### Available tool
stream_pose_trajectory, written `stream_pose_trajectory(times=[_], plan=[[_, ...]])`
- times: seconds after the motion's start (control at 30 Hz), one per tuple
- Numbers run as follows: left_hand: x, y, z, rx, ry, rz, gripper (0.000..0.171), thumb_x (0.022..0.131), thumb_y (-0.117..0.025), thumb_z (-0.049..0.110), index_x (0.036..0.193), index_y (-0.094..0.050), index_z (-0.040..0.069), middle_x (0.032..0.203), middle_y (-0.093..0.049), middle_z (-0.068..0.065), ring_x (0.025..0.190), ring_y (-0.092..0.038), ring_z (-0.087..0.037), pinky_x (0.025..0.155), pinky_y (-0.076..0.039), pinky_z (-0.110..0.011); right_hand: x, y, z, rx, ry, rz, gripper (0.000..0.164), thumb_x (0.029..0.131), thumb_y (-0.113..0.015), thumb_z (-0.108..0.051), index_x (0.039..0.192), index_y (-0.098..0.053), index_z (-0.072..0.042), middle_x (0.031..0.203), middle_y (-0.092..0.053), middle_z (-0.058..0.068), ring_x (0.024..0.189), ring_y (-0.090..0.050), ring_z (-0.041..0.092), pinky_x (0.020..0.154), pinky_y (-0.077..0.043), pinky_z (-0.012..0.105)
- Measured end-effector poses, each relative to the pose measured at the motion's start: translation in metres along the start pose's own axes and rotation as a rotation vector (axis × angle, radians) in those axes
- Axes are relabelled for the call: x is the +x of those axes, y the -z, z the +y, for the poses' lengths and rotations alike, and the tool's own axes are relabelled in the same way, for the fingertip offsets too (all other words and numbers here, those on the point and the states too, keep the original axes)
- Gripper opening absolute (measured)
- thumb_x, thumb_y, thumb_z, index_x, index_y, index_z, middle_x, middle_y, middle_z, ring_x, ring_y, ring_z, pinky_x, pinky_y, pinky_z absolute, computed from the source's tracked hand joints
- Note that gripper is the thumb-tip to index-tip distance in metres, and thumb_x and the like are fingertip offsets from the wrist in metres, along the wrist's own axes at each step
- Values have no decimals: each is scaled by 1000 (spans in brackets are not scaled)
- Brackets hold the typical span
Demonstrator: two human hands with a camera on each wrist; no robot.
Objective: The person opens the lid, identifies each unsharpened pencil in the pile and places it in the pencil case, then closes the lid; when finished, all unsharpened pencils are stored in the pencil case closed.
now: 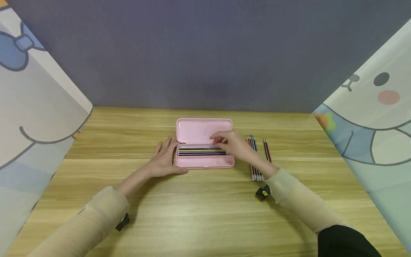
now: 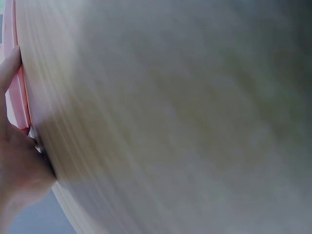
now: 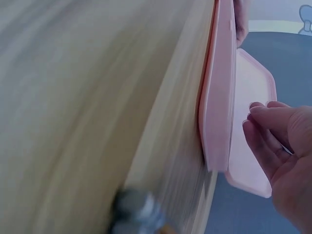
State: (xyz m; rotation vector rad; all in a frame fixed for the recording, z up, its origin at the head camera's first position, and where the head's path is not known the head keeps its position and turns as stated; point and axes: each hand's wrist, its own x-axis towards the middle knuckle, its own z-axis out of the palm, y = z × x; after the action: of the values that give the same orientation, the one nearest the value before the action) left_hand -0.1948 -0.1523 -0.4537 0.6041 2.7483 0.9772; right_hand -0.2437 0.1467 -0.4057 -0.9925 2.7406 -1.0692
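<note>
A pink pencil case (image 1: 196,162) lies on the table with its lid (image 1: 196,130) tipped back. Several pencils (image 1: 199,151) rest lengthwise in its rear compartment; the front compartments hold nothing visible. My left hand (image 1: 163,162) is spread at the case's left end, thumb straight along the front edge and fingers beside the rear corner. In the left wrist view the thumb (image 2: 10,70) touches the pink side wall. Over the right end of the pencils hovers my right hand (image 1: 236,145), its fingers loosely bent. Between those fingertips (image 3: 257,109) no object shows in the right wrist view.
Right of the case lies a row of several pencils (image 1: 257,174) with erasers toward me, partly beneath the right forearm. Two more pencils, dark and red (image 1: 267,150), lie farther right. A grey panel (image 1: 205,57) stands behind the table; cartoon-printed sheets (image 1: 379,107) flank it.
</note>
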Motion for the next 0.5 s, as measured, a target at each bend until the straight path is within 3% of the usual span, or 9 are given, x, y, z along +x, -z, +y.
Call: stream_pose_trajectory(times=[0.5], plan=[[0, 1, 3, 13, 20, -8, 98, 75, -87, 51, 151, -35, 16, 171, -25, -15, 161, 0, -44, 128, 6, -65, -40, 26, 24, -28, -4, 144, 25, 92, -73, -1, 117, -76, -5, 99, -79, 8, 86, -75, 20, 71, -64, 32]])
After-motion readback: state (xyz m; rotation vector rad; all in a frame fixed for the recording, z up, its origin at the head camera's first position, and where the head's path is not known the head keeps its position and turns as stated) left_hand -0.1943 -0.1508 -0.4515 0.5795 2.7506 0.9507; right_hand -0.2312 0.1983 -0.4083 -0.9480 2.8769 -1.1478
